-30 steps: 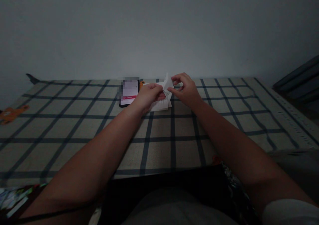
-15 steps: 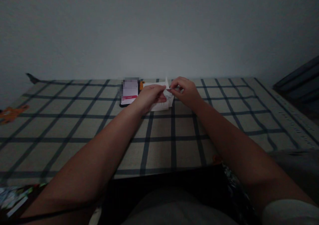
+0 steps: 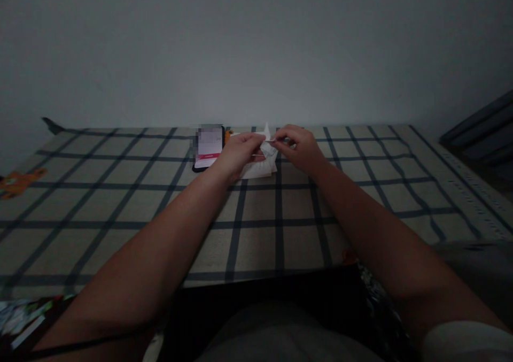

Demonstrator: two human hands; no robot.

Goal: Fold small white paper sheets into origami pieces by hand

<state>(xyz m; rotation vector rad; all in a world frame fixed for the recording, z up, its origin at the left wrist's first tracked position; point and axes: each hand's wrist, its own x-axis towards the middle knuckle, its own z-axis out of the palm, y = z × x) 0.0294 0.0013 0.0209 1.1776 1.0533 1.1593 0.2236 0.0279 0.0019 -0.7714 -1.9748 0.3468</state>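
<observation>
Both my arms reach forward over a bed with a beige sheet (image 3: pixel 120 201) crossed by dark blue lines. My left hand (image 3: pixel 237 155) and my right hand (image 3: pixel 298 147) meet near the wall. Each pinches a small white folded paper (image 3: pixel 267 149) held just above the bed. A flat white sheet (image 3: pixel 258 170) lies under my hands. Left of my left hand a phone (image 3: pixel 207 148) with a lit screen lies flat. The light is dim and the fold details are hard to make out.
A plain grey wall rises right behind the bed. A small orange thing (image 3: pixel 18 183) lies at the far left edge. Printed papers (image 3: pixel 20 319) show at the bottom left corner. A dark striped shape (image 3: pixel 481 126) stands at the right. My lap fills the bottom.
The paper's raised corner has been pressed down and lower. My right hand's fingers have closed onto it and moved slightly left toward my left hand.
</observation>
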